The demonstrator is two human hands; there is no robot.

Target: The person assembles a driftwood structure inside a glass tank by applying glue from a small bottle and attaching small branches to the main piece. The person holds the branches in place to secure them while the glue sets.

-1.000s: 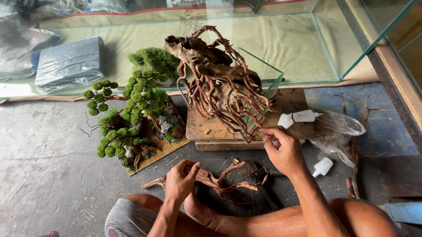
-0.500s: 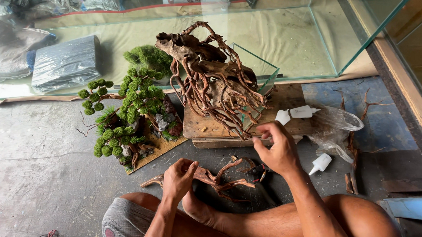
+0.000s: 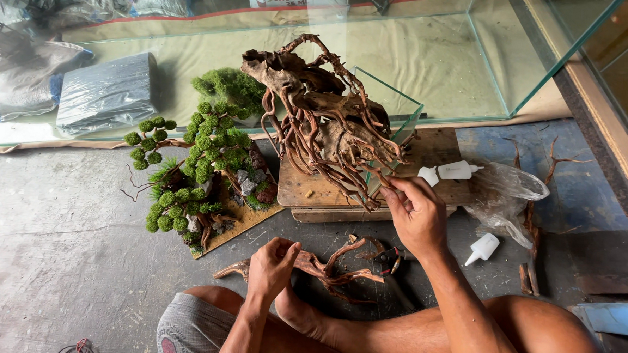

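Observation:
A tall tangle of brown driftwood roots (image 3: pixel 323 120) stands on a wooden board (image 3: pixel 306 194). My right hand (image 3: pixel 415 213) is at its lower right side, fingers pinched on a thin root tip. My left hand (image 3: pixel 271 266) rests lower, fingers closed on a loose branched piece of driftwood (image 3: pixel 338 266) that lies on the floor in front of my crossed legs. A small moss-ball tree (image 3: pixel 194 168) on a thin board stands to the left of the driftwood.
A large glass tank (image 3: pixel 432 54) stands behind the driftwood. Two white glue bottles (image 3: pixel 455 171) lie on the wooden board by a clear plastic bag (image 3: pixel 504 195); another bottle (image 3: pixel 482 249) lies on the concrete floor. Loose twigs (image 3: pixel 534 221) lie at right. Grey bags (image 3: pixel 106 93) at left.
The view shifted slightly. My right hand rose from the board's edge to the lower roots of the driftwood. My left hand stayed on the loose branch.

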